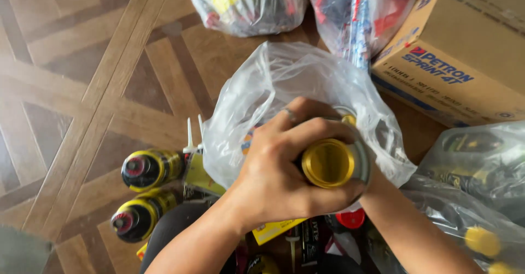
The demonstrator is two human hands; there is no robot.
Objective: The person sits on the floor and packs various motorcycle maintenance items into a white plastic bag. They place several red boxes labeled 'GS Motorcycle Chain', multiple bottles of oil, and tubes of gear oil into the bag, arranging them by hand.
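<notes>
My left hand [284, 167] is wrapped around a silver-grey bottle with a gold cap [328, 163], the cap end facing the camera. The bottle is held at the mouth of a crumpled clear plastic bag [273, 83] on the floor. My right forearm comes in from the lower right, and only the wrist of my right hand [378, 185] shows. Its fingers are hidden behind the bottle and the bag. Two black bottles with yellow labels [149, 168] [138, 217] lie on their sides to the left of my left arm.
A cardboard box [465, 44] stands at the top right. Two clear bags of colourful packs [246, 1] [361, 12] lie at the top. Another clear bag with yellow-capped bottles [476, 197] sits at the right. A red cap [350, 218] and yellow packaging [201, 177] lie near me. Patterned wooden floor [71, 61] spreads left.
</notes>
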